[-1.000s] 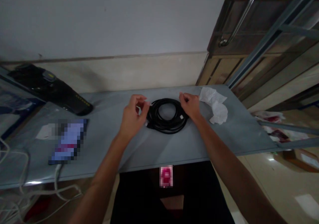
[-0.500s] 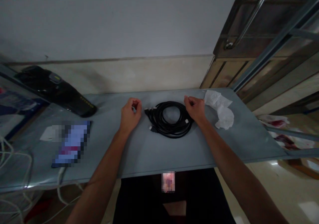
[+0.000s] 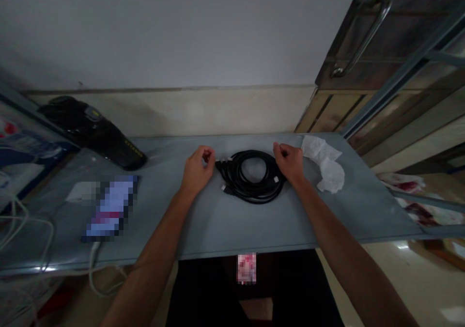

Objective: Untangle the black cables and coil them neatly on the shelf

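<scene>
A coil of black cables lies flat on the grey-covered table, with several plugs at its left side and one pale-tipped plug on its right part. My left hand rests just left of the coil, its fingers curled in against the thumb, close to the plugs; nothing shows in it. At the coil's right edge sits my right hand, closed in a loose fist with no object visible in it. Whether its underside touches the cables cannot be seen. Crumpled white tissue lies right beside that hand.
A black handheld device with yellow lettering lies at the back left. In front of it is a phone, blurred, with a white cord running from it. A wall borders the table's back; a metal frame bar rises at right.
The view has shifted slightly. My left hand is a little nearer the plugs and its finger gap looks smaller. My right hand stays by the coil, and the cables look unmoved.
</scene>
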`<action>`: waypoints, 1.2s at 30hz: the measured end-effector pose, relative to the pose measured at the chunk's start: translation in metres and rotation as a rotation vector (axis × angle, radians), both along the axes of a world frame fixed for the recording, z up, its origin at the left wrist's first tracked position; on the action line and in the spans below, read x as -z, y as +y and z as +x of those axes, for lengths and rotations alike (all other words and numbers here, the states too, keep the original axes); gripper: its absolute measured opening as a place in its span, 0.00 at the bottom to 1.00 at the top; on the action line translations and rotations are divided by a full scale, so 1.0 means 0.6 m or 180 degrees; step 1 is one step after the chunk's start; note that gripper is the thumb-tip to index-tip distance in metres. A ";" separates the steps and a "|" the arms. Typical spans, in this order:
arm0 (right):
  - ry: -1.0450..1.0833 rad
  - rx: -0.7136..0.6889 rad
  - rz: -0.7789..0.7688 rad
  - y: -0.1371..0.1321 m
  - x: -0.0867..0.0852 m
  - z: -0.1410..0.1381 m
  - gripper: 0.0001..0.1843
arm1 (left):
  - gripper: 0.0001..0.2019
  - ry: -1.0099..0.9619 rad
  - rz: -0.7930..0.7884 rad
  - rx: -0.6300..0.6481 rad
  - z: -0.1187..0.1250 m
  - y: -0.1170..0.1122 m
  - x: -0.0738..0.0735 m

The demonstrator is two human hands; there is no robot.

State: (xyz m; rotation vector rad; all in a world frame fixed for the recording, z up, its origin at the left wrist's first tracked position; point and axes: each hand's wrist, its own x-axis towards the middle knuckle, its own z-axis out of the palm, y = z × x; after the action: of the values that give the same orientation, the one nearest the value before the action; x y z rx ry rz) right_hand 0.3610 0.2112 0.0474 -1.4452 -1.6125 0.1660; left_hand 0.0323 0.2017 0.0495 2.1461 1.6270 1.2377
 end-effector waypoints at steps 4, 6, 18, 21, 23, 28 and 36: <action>0.0004 0.0023 -0.0062 0.000 -0.001 -0.001 0.36 | 0.03 -0.0039 0.0019 0.0049 0.000 0.000 -0.001; 0.0038 0.0009 -0.0033 0.000 -0.001 -0.001 0.36 | 0.03 -0.0016 -0.0022 0.0032 0.001 0.000 -0.002; 0.0220 -0.0100 0.0059 0.000 0.003 0.000 0.35 | 0.03 0.0046 -0.0080 0.0081 -0.001 0.000 0.000; 0.0216 -0.0112 0.0086 0.000 0.002 0.000 0.35 | 0.04 0.0045 -0.0004 0.0132 -0.002 0.002 0.004; 0.0202 -0.0103 0.0085 -0.001 0.002 -0.001 0.35 | 0.04 0.0038 0.0037 0.0169 -0.003 0.003 0.006; 0.0130 -0.0039 0.0023 0.001 0.001 -0.001 0.38 | 0.05 0.0022 0.0080 0.0200 -0.006 0.007 0.013; -0.0288 -0.0679 0.0555 -0.064 -0.062 -0.030 0.34 | 0.06 -0.0087 0.0114 0.0222 -0.010 0.009 0.015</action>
State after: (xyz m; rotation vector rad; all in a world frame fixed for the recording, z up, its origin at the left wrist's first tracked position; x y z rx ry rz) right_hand 0.3428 0.1729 0.0846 -1.1618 -1.8076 0.0804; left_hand 0.0265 0.2071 0.0404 2.1775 1.5169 1.2792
